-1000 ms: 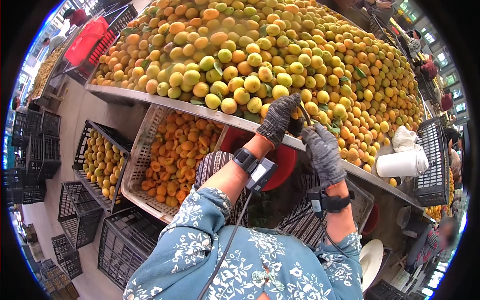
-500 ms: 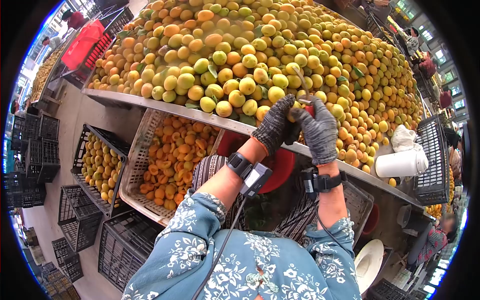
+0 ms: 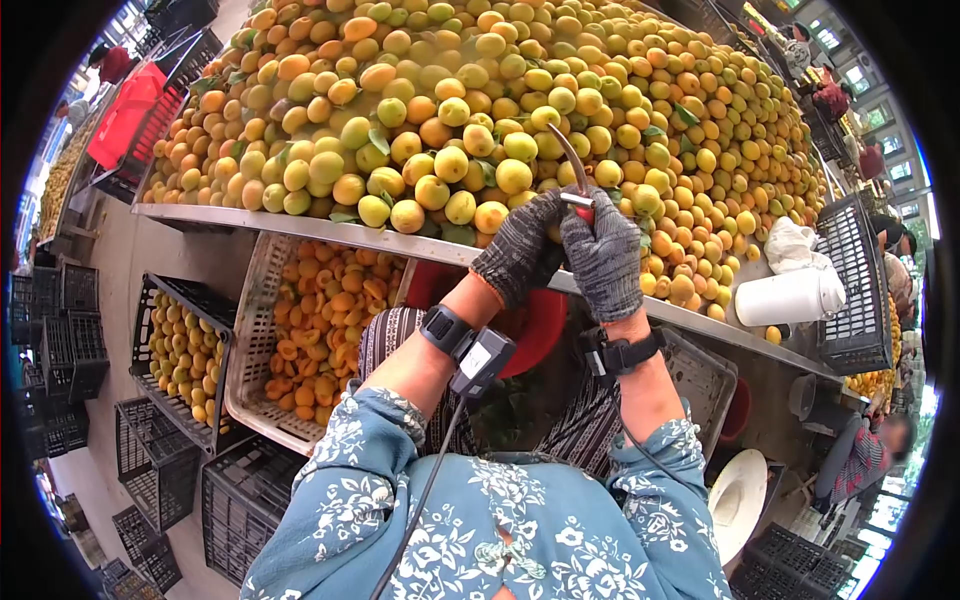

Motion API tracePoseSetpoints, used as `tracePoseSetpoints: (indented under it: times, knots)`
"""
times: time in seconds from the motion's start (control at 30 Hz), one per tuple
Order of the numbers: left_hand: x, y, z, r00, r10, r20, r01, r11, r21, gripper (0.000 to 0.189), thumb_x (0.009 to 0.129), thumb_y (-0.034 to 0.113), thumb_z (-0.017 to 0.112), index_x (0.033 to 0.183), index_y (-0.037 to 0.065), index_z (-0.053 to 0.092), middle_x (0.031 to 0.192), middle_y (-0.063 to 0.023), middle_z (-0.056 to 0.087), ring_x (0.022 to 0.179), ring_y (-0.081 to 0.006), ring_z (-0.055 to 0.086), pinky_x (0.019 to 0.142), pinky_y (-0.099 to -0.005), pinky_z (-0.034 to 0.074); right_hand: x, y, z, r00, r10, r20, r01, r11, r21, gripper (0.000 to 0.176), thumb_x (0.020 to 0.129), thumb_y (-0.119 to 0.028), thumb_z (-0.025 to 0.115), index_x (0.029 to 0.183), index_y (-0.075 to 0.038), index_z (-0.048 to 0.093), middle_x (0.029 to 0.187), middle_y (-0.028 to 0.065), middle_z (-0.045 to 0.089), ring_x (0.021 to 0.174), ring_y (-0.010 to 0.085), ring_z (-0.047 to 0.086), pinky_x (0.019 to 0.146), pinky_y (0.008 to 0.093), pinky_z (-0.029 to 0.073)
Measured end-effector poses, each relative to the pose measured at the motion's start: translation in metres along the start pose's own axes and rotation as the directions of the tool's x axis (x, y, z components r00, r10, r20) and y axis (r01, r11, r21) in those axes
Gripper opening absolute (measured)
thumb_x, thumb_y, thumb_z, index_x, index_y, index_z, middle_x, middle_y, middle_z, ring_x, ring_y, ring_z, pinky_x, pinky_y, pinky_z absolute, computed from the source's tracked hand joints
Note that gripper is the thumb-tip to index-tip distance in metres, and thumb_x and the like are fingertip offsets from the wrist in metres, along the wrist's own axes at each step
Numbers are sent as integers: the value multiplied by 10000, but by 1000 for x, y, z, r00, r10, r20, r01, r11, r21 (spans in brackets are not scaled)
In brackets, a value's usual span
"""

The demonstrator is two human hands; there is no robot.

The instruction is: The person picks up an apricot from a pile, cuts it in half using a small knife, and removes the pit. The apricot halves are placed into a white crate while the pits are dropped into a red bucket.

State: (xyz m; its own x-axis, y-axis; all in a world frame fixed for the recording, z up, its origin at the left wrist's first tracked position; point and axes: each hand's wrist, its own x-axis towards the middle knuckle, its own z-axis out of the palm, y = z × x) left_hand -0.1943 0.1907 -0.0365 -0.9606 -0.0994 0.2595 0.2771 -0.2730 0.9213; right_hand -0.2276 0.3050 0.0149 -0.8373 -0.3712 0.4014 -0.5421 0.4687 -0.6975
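Observation:
My right hand (image 3: 604, 262), in a grey knit glove, is closed round the red handle of a small curved knife (image 3: 571, 158). The blade points up and away, above the metal table edge (image 3: 400, 240). Close beside it, my gloved left hand (image 3: 520, 250) is curled with its fingers turned inward; whatever they hold is hidden. Both hands are over the near edge of a large heap of yellow-orange apricots (image 3: 450, 140). Below them, a red bucket (image 3: 540, 335) shows partly behind my wrists.
A pale plastic crate (image 3: 246, 335) of halved apricots (image 3: 325, 320) stands to the left, beside a black crate (image 3: 226, 375) of whole fruit. More black crates (image 3: 240, 500) line the floor. At right are a white jug (image 3: 785, 297), a straw hat (image 3: 738, 500) and a seated person (image 3: 855, 460).
The view has shifted, so the heap appears further left. My right hand has turned, and the knife blade shows more fully. The yellow fruit seen between my hands before is hidden now.

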Motion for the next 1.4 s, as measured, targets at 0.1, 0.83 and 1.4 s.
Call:
tracePoseSetpoints:
  times: [0.1,0.83,1.4]
  knots:
    - [7,-16,-2,997,-69,-18,70,997,36,324,828,-50,538,1136,47,559,1026,-47,613,951,-157,582,858,-290,489,-1,2,8,996,72,-55,-73,997,-13,280,837,-205,617,1030,-2,611,836,214,652,796,378,643,717,427,507]
    - [19,-46,-17,994,-91,-59,92,996,20,181,913,197,555,1016,68,630,927,-75,645,833,-181,604,762,-301,499,-4,11,16,992,-111,-67,98,980,-174,260,833,-160,608,1054,-22,614,866,196,649,819,374,640,732,425,514]
    - [10,-22,-7,943,325,-74,-162,642,750,130,868,75,567,982,18,592,904,-139,641,851,-286,636,747,-360,493,1,-1,44,969,66,-240,-116,973,-201,242,857,-233,608,977,-23,617,786,184,647,732,368,644,676,436,510]
